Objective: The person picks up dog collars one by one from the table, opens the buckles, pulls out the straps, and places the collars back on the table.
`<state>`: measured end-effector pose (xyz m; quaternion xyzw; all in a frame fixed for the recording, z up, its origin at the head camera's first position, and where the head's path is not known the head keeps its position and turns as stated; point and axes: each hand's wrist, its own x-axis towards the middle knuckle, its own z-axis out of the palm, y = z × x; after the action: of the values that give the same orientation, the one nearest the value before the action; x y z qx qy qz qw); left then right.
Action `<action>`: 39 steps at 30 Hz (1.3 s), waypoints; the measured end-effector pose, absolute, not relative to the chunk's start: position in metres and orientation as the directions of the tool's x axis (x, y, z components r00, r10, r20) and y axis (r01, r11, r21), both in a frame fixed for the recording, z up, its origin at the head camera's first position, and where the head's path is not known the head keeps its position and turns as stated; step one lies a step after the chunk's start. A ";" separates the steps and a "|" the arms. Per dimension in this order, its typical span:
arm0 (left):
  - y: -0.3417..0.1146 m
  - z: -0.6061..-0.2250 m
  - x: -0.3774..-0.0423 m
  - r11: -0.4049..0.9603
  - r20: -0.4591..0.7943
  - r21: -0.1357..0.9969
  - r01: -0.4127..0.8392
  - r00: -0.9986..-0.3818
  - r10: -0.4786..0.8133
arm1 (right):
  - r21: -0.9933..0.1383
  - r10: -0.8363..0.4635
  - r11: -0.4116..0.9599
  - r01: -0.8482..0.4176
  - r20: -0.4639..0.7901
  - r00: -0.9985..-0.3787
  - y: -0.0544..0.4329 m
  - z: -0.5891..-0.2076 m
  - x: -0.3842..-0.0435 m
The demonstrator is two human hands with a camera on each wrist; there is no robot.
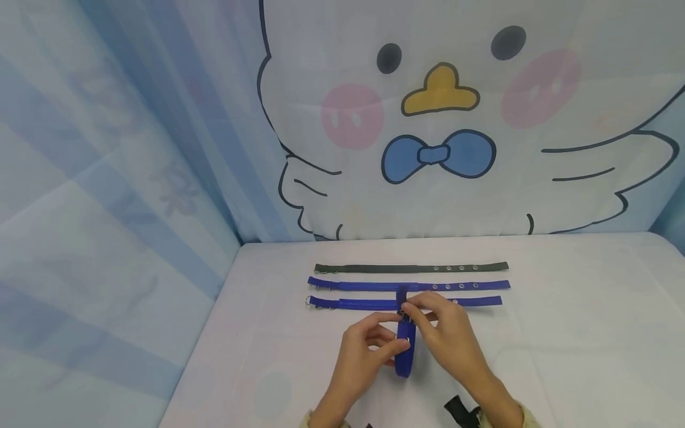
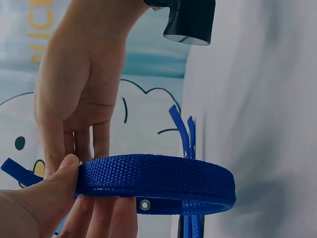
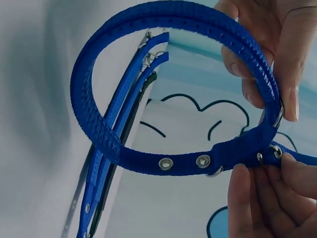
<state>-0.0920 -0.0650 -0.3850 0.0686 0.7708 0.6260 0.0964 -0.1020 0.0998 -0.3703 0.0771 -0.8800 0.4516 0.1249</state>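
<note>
A blue webbing collar (image 1: pixel 405 359) is bent into a closed loop, held upright above the table. Thumb and fingers of my left hand (image 1: pixel 366 348) pinch the padded band beside the buckle. My right hand (image 1: pixel 446 333) pinches the strap at the buckle with thumb and fingertips. The right wrist view shows the loop whole, with metal eyelets (image 3: pixel 203 161) on the strap and a metal buckle pin (image 3: pixel 260 157) by the right fingers. The strap's free end (image 2: pixel 20 171) sticks out past the hands in the left wrist view.
Behind the hands, a dark green collar (image 1: pixel 385 268) and two blue collars, one farther (image 1: pixel 369 286) and one nearer (image 1: pixel 364 305), lie flat in parallel rows. A white cloth covers the table (image 1: pixel 578 333). A printed curtain (image 1: pixel 439 208) hangs along its back edge.
</note>
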 end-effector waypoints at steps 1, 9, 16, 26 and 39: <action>-0.065 -0.385 -0.092 0.201 -0.064 0.979 -0.017 -0.971 0.228 | -0.774 -0.024 0.582 -0.249 0.290 -0.957 0.100 -0.370 -0.102; -0.068 -0.385 -0.094 0.165 -0.059 0.986 -0.017 -0.965 0.256 | -0.792 -0.039 0.555 -0.254 0.280 -0.959 0.100 -0.370 -0.103; -0.071 -0.384 -0.095 0.121 -0.065 0.992 -0.031 -0.955 0.288 | -0.782 -0.114 0.555 -0.285 0.268 -0.957 0.108 -0.372 -0.104; -0.080 -0.385 -0.098 0.060 -0.067 0.997 -0.051 -0.949 0.308 | -0.775 -0.377 0.504 -0.381 0.199 -0.904 0.133 -0.379 -0.105; -0.088 -0.381 -0.099 0.027 -0.064 0.998 -0.058 -0.945 0.320 | -0.774 -0.348 0.529 -0.349 0.177 -0.921 0.141 -0.378 -0.108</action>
<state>-0.0991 -0.0879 -0.3814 0.0929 0.7034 0.6913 0.1367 -0.1081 0.1407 -0.3779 0.1993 -0.8744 0.4425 0.0004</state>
